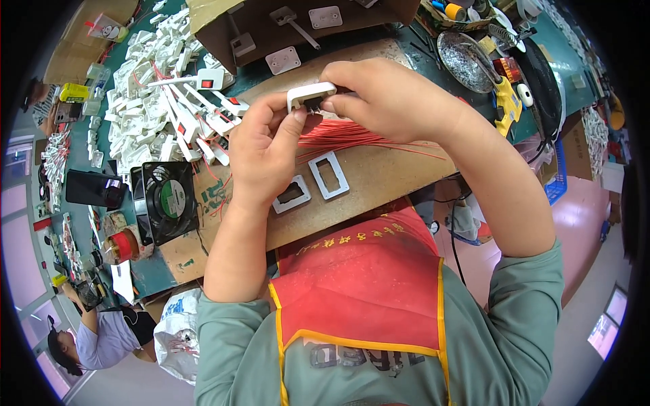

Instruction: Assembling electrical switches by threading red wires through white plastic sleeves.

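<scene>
Between my two hands, over the middle of the board, is a white plastic housing (312, 91) with its hollow side partly facing me. My left hand (261, 152) grips its left end, thumb along the lower edge. The fingers of my right hand (379, 95) close on its right end, pinching at a small black part (313, 103) in the opening. How far that part sits inside is hidden by my fingers. Below my hands lies a bundle of thin red wires (359, 135). Nearer to me are two flat white rectangular frames, one whole (317, 180) and one partly behind my left wrist (294, 204).
A heap of white housings (145, 101) covers the left side, with red-switch pieces (207, 81) beside it. A black fan (164, 201) and a phone (95, 188) stand left. An open carton (210, 30) is ahead; a yellow glue gun (506, 107) and a pan (464, 62) are right. Another person (101, 338) works at far left.
</scene>
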{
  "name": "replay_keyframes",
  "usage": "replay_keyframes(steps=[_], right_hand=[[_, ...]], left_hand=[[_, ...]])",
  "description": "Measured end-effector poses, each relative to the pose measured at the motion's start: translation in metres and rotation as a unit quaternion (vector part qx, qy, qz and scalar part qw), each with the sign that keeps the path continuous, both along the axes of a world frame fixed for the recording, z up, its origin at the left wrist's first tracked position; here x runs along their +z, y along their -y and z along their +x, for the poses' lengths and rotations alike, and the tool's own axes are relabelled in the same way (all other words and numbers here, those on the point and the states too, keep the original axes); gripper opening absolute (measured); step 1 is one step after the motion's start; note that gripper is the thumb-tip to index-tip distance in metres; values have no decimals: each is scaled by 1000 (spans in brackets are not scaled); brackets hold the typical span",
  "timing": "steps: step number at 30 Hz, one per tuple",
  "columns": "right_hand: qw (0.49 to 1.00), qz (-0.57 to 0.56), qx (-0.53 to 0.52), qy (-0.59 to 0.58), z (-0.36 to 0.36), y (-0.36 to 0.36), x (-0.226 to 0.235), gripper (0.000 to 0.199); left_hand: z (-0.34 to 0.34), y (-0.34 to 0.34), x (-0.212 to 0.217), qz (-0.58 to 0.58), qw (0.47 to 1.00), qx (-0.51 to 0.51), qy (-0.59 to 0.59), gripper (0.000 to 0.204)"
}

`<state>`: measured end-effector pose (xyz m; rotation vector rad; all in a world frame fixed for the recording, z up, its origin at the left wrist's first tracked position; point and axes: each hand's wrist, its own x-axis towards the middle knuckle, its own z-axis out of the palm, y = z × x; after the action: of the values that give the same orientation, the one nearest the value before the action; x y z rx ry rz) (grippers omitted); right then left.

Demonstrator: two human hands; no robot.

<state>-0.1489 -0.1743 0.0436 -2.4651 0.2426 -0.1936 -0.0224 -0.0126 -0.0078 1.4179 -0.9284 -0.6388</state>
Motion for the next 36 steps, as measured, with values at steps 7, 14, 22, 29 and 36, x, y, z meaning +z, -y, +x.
replay_keyframes(steps=[7, 14, 22, 29, 36], right_hand=[[998, -54, -16, 6, 2, -8, -2, 21], [996, -67, -61, -8, 8, -22, 3, 18], [994, -67, -67, 60, 7, -25, -4, 19], [998, -36, -46, -2, 1, -18, -1, 22], [990, -29, -94, 104, 7, -26, -2, 19]], left_hand=[[0, -1, 1, 39, 999, 13, 29, 14], [-1, 1, 1, 48, 996, 67, 23, 12], [0, 3, 3, -30, 995, 54, -74, 13], [1, 1, 1, -20, 998, 37, -46, 16], [3, 2, 0, -54, 995, 57, -69, 15]])
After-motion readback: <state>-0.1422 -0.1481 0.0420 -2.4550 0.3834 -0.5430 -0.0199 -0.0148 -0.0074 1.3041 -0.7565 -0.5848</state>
